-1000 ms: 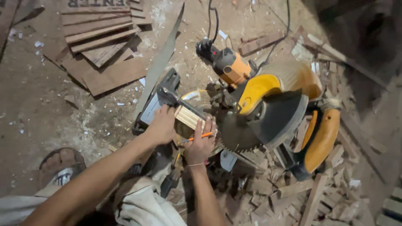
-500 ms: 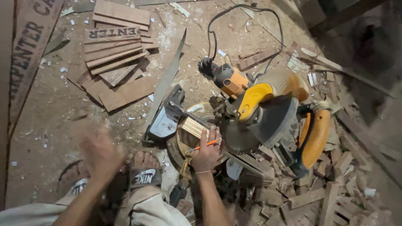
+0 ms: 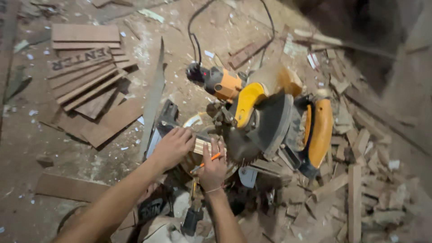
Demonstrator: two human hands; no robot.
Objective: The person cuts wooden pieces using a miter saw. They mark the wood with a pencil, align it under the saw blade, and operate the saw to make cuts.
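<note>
L hand lay flat, fingers open, on wood strip at mitre saw base, R hand pinched orange pencil at strip's 6 o'clock edge, blade just at 3, offcut pile crowded 3–5, plank stack at 10, bare floor at 9.

from my remote view, both forearms are bare, with no sleeves showing. left hand: no glove, no ring that i can make out. right hand: no glove; a thin light-coloured string band circles the wrist. pale fabric, apparently trousers, shows at the bottom edge. a dark sandal with light lettering sits on one foot.
</note>
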